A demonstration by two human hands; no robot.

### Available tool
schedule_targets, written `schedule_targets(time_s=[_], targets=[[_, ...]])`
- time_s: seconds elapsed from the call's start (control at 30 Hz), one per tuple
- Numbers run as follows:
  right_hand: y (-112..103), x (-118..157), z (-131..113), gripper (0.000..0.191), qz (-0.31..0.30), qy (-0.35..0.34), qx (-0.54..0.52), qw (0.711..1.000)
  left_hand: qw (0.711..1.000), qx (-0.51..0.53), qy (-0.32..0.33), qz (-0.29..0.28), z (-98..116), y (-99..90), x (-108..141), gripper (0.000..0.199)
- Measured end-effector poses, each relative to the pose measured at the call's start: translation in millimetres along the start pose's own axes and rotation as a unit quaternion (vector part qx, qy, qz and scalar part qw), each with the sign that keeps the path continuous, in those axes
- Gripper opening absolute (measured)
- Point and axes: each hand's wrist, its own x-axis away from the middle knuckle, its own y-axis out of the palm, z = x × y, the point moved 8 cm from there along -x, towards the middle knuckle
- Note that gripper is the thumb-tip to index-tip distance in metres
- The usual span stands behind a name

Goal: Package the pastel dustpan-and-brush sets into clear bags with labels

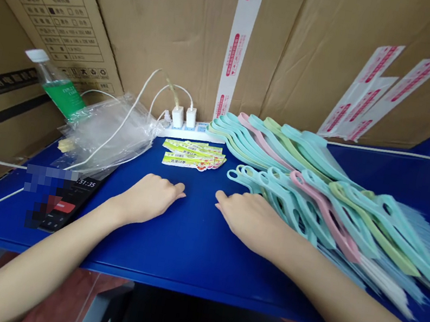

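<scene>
My left hand (153, 197) rests on the blue table as a loose fist, thumb pointing right, with nothing showing in it. Across a small gap, my right hand (247, 216) is curled the same way, thumb pointing left. Close beside the right hand lies a row of small hand brushes (314, 210) with looped handles, mostly mint, some pink and green. Behind these, a stack of overlapping dustpans (283, 145) in the same colours fans out. Yellow-green printed label cards (193, 156) lie beyond the gap between my hands. Clear plastic bags (114, 133) are piled at the left.
A phone (71, 203) lies left of my left forearm, with white cables running past it. A green-labelled bottle (56, 85) leans behind the bags. At the back, a power strip (190, 132) with chargers stands against large cardboard boxes (177, 39). The table's front edge (178, 281) is near me.
</scene>
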Motion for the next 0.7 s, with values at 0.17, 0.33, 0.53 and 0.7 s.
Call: schedule_targets(time_s=[0.17, 0.33, 0.53, 0.7], targets=[[-5.4, 2.6, -8.7, 0.022, 0.021, -0.051, -0.008, 0.998, 1.0, 0.014, -0.012, 0.006, -3.1, -0.6, -0.2, 0.021], [-10.9, 8.6, -19.6, 0.024, 0.049, -0.099, -0.004, 0.994, 0.999, 0.019, -0.004, 0.046, -5.2, -3.2, 1.3, 0.023], [-18.9, 14.7, -30.0, 0.027, 0.087, -0.14, -0.004, 0.986, 0.993, 0.089, 0.039, 0.066, -2.1, -1.7, 2.6, 0.031], [-17.7, 18.5, -27.0, 0.026, 0.054, -0.118, -0.031, 0.991, 0.989, 0.113, 0.039, 0.082, -3.6, -2.6, 1.4, 0.031]])
